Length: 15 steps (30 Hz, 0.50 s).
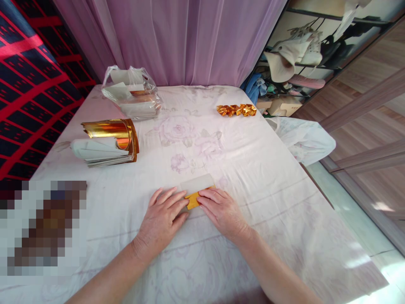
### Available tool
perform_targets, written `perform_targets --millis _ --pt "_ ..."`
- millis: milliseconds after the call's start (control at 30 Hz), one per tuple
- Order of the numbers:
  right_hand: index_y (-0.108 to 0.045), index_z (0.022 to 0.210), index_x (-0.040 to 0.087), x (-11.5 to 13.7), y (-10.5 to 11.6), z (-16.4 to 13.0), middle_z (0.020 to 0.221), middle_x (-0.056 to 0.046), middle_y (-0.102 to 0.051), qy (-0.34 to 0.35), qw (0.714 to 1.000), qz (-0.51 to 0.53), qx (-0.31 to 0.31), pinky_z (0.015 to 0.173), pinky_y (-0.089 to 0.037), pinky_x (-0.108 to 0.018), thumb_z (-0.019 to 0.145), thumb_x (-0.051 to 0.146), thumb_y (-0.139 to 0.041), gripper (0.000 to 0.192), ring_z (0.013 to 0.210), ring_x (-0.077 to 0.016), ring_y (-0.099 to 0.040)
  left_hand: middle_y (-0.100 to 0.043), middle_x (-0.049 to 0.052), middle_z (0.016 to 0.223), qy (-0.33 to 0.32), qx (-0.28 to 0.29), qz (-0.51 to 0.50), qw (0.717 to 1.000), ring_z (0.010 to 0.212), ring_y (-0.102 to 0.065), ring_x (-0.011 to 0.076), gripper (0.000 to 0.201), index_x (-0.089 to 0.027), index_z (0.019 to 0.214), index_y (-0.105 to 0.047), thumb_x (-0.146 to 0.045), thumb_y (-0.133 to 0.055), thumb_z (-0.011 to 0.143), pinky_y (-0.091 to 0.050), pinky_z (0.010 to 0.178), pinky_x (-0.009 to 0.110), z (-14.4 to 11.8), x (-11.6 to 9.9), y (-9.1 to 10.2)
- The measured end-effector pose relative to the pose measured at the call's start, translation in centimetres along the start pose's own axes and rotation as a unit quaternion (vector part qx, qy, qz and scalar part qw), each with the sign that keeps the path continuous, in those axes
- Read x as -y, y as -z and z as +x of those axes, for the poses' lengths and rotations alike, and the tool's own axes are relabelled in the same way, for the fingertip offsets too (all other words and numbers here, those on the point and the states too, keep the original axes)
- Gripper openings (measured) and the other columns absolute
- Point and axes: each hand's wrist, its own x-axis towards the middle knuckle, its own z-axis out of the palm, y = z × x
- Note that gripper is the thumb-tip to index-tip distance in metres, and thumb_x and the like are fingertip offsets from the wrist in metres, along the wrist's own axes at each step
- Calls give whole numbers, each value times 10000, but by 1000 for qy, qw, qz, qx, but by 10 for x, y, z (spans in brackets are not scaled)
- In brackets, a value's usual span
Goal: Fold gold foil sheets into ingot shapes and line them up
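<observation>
Both hands, the left hand (164, 215) and the right hand (221, 211), lie flat and side by side on the cloth-covered desk (253, 169), fingertips pressing a small folded paper (198, 190), shiny gold beneath, pale on top, its near part hidden under them.

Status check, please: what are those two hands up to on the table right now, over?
Left hand and right hand flat, pressing a gold paper sheet. Sheet partly folded, white side up. Gold paper stack far left, nothing between.
</observation>
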Motion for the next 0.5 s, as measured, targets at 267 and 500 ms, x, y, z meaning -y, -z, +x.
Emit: perform_targets --millis 267,500 --pt "-703 1134 194 -6 0 6 1181 -83 -692 2 1000 31 2 964 -518 -380 972 279 -547 240 1105 -220 -619 -731 3 1171 5 -20 -11 1000 1137 -603 245 256 -295 1130 -704 -352 -508 976 -349 1085 504 3 -1 0" --pt "-711 1086 225 -6 2 13 1154 -60 -706 23 1000 -14 14 932 -504 -355 983 299 -557 200 1083 -203 -627 -722 22 1158 14 -9 -24 1000 1088 -614 231 244 -267 1133 -700 -325 -530 968 -384 1049 473 6 -2 2"
